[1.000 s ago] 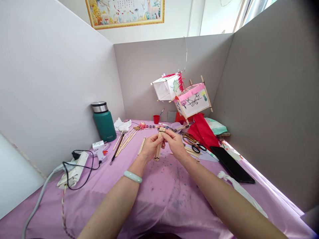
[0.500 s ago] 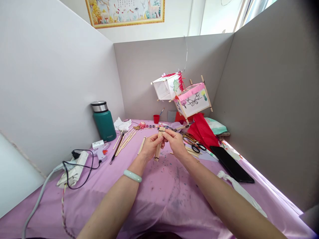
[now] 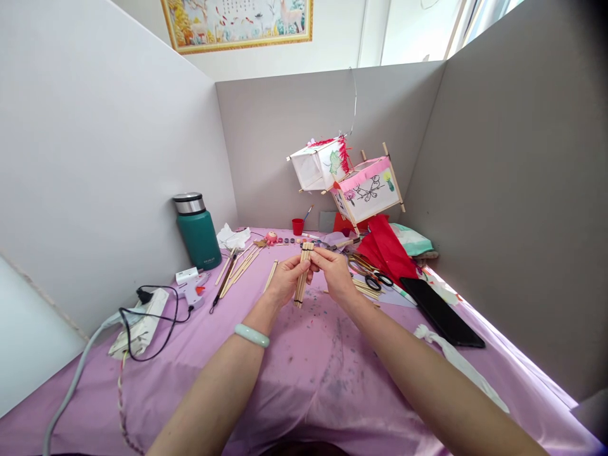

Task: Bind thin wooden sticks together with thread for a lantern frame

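A bundle of wooden sticks (image 3: 302, 286), with dark bands near its top and bottom, stands nearly upright above the table. My left hand (image 3: 287, 278) is closed around the bundle's middle, thumb across the front. My right hand (image 3: 334, 271) pinches the bundle near its upper band with thumb and forefinger. Just left of my left hand lies a short pair of sticks (image 3: 271, 275). More loose sticks (image 3: 365, 290) lie right of my right hand, close to black-handled scissors (image 3: 375, 281).
Left are a green bottle (image 3: 198, 237), a glue gun (image 3: 192, 292) and a power strip (image 3: 140, 326) with cables. Two paper lanterns (image 3: 370, 190) hang at the back. Red cloth (image 3: 387, 250), a black tablet (image 3: 441, 312) and white cloth (image 3: 463, 364) lie right. Grey partitions (image 3: 285, 114) enclose the table.
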Motion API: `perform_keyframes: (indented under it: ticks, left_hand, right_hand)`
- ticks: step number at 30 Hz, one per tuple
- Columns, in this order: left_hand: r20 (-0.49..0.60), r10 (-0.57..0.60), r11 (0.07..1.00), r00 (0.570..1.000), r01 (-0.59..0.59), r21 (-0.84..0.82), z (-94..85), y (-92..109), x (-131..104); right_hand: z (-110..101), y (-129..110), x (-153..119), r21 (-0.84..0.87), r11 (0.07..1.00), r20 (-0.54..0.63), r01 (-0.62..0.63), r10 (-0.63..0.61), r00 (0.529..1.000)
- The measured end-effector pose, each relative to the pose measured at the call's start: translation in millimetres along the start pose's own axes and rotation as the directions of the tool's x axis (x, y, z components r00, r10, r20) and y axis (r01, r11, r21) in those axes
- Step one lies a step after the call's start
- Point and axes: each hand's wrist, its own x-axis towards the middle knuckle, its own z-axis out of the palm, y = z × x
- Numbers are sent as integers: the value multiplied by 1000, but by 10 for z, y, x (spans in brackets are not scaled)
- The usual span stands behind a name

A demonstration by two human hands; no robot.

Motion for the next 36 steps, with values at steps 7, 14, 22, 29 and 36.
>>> perform_keyframes:
  ticks: [7,14,22,29,36]
  left_hand:
    - [-3,-40,996,999,40,77,-31,14,13]
    - [68,-110,994,992,109,11,-53,81,-8]
    - [76,-224,969,972,214,127,-196,121,-6]
    - [68,-253,938,965,228,262,-245,132,-4]
    - [31,-163,961,986,152,232,-170,142,-9]
  right_hand:
    - [-74,19,51,-299,949,-13,100,-109,994]
    - [-93,22,66,-386,910,34,151,-149,988]
    - [-101,20,88,-339,933,142,123,-79,987]
    - [-82,125,81,-331,938,127,100,-61,990]
    - [-92,133,78,-277,959,108,60,-31,994]
